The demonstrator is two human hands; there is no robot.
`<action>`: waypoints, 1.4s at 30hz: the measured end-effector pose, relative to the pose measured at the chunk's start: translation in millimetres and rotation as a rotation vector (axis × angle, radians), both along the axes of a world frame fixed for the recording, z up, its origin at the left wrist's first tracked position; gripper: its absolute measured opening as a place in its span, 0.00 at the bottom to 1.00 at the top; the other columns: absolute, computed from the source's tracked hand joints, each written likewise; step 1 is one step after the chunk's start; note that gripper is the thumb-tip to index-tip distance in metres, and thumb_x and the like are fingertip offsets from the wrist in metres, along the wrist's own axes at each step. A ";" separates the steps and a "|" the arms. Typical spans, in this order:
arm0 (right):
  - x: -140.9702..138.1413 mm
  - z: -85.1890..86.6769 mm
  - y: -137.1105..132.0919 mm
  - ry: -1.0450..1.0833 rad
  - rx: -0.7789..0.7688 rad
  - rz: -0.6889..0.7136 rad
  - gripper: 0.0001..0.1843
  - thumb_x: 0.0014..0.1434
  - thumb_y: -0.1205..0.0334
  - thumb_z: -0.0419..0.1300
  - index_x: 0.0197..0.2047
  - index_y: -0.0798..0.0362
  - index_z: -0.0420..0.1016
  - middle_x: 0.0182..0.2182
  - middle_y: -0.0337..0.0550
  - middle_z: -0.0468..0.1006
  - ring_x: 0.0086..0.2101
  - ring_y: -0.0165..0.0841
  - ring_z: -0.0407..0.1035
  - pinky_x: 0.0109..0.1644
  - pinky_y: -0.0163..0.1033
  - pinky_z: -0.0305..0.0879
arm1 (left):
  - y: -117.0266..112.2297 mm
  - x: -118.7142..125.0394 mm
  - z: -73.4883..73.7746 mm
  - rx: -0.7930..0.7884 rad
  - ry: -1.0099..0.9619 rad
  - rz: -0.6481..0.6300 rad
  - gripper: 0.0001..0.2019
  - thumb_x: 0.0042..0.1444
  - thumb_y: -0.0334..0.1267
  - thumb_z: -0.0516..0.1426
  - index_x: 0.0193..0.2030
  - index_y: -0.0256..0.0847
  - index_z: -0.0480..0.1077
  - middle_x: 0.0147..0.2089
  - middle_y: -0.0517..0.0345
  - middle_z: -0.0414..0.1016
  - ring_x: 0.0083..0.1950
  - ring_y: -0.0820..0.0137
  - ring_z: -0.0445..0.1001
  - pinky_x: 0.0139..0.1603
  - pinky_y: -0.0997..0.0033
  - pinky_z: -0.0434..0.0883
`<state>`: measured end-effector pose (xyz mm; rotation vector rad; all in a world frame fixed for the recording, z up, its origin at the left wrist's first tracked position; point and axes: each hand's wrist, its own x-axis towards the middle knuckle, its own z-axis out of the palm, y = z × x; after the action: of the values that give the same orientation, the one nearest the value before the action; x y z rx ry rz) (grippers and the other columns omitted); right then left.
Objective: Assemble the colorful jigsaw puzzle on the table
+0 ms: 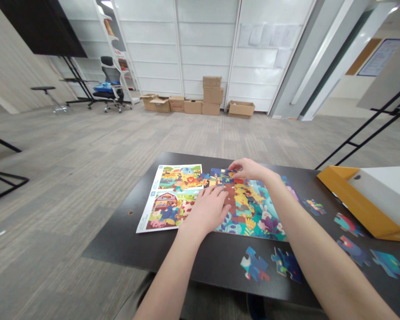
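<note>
Pressing my left grip [206,210] flat and wide open on a partly assembled, brightly coloured cardboard jigsaw puzzle [250,213], I keep it steady on the dark worktop [126,235]. A flat palm spread across joined pieces helps stop them sliding apart. My right grip [250,170] is narrowed, its fingertips [231,166] curled down onto a dark blue puzzle piece [222,174] at the far edge; I cannot tell whether that piece is pinched or only touched. Just left of the puzzle lies a white printed picture sheet [173,200] showing jungle and farm scenes. Loose multicoloured puzzle pieces [286,265] lie scattered nearer me and to the right, towards an orange cardboard box [363,213].
</note>
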<state>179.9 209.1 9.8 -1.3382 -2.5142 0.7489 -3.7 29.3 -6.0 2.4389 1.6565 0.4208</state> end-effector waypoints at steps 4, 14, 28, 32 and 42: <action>-1.6 1.1 -1.0 -0.006 0.029 0.017 0.17 0.48 0.69 0.69 0.44 0.51 0.84 0.42 0.45 0.84 0.42 0.38 0.76 0.49 0.42 0.72 | 0.1 0.2 0.0 -0.004 0.004 -0.001 0.19 0.68 0.42 0.52 0.61 0.39 0.69 0.68 0.48 0.69 0.69 0.56 0.63 0.70 0.51 0.62; -6.2 4.4 -6.2 0.015 0.048 0.045 0.22 0.48 0.69 0.69 0.49 0.53 0.81 0.44 0.47 0.82 0.43 0.38 0.75 0.49 0.39 0.70 | 0.1 0.1 -0.7 0.005 -0.001 -0.001 0.18 0.68 0.42 0.52 0.61 0.40 0.69 0.67 0.49 0.69 0.69 0.56 0.63 0.69 0.52 0.62; 20.5 5.8 8.8 0.135 -0.057 -0.063 0.10 0.57 0.63 0.64 0.42 0.56 0.79 0.31 0.44 0.82 0.33 0.34 0.75 0.38 0.37 0.69 | 0.0 -0.1 -0.3 -0.011 0.004 0.000 0.19 0.68 0.43 0.52 0.62 0.40 0.69 0.68 0.50 0.68 0.69 0.57 0.63 0.70 0.52 0.62; 28.8 7.7 10.8 0.180 -0.127 -0.116 0.10 0.57 0.62 0.65 0.42 0.56 0.78 0.31 0.45 0.82 0.30 0.33 0.75 0.33 0.35 0.68 | -0.2 -0.1 -0.1 -0.012 0.005 -0.003 0.18 0.68 0.42 0.52 0.61 0.39 0.69 0.68 0.49 0.69 0.69 0.56 0.63 0.70 0.51 0.62; 70.8 28.5 10.5 0.212 -0.123 -0.253 0.13 0.56 0.59 0.67 0.43 0.56 0.76 0.31 0.47 0.83 0.31 0.34 0.75 0.31 0.34 0.66 | -0.5 -0.6 0.3 -0.001 0.004 -0.010 0.17 0.68 0.40 0.51 0.60 0.40 0.70 0.67 0.49 0.69 0.69 0.57 0.64 0.70 0.52 0.62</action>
<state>250.7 219.6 38.3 -1.4931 -2.1172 0.9453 -4.2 28.9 -5.7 2.4479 1.6447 0.4139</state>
